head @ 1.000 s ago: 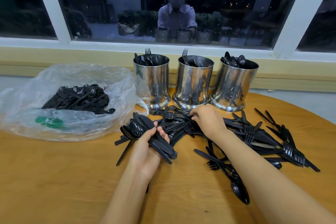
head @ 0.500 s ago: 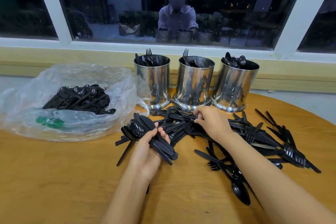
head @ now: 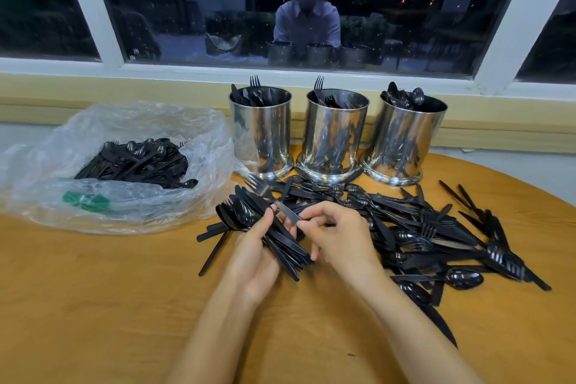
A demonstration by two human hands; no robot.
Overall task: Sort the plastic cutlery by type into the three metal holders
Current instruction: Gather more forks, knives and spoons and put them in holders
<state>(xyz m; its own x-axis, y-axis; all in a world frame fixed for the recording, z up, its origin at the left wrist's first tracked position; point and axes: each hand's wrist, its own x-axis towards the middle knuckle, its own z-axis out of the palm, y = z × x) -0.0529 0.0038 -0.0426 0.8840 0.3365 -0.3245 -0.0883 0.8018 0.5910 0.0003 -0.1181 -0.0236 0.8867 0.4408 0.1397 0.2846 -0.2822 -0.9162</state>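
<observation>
So the left hand (head: 258,256) is wrapped around a bundle (head: 246,217) of black spoons and knives. The bowls and blades fan out up and to the left past the thumb, and the handles stick out toward the right hand (head: 339,237). That one sits just beside it, almost touching, with thumb and forefinger pinching the handle end of a single fork (head: 280,207). The fork lies across the top of the bundle, tines pointing away past the left fingers. Most of the loose stuff is a big messy pile (head: 420,227) spread out to the right of the right hand and running behind both hands, plus a few stray pieces poking out from under the left hand. Straight beyond the hands, three shiny holders stand in a row. The left holder (head: 261,131) has knives and one fork sticking up, the middle holder (head: 333,134) has forks, and the right holder (head: 405,137) has spoons. Off to the left of the left hand there's a crumpled clear bag (head: 149,121) with another heap of black cutlery in it. Everything's on a wooden table (head: 93,305), and behind the holders a dark window (head: 187,9) reflects the person.
</observation>
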